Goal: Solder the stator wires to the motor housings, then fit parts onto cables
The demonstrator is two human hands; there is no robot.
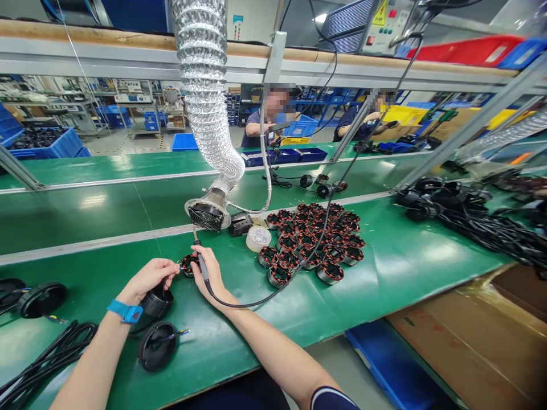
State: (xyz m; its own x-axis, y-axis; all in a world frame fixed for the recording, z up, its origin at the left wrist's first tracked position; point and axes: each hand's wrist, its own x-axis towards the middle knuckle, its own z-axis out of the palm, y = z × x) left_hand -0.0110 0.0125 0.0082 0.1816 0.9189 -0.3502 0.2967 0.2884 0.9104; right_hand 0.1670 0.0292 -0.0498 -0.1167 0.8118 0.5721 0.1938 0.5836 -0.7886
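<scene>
The wound ring (188, 266) lies on the green counter (393, 245), on the near side of the extraction hood (208, 213) and slightly to its left. The hood probably hangs this low and close so that any fumes are drawn off. Nearer the person than the hood, the left hand (149, 279) has its fingers pinched together at the ring's left edge, on what looks like a thin wire (179, 267); so fine a grip suits something slender. The right hand (212, 273), just in front of the hood, has its fingers closed around a soldering iron (200, 263), tip pointing toward the hood, likely to keep the point clear of the skin. Its thumb is beside the ring; whether it touches I cannot tell. Right of the hood stand a round tub (258, 239) and a packed cluster of similar rings (307, 239), presumably grouped for easy reach. Left of the hood and nearer the person, a black housing (156, 347) rests tilted, coloured leads (183, 332) sticking out, perhaps so they stay accessible.
</scene>
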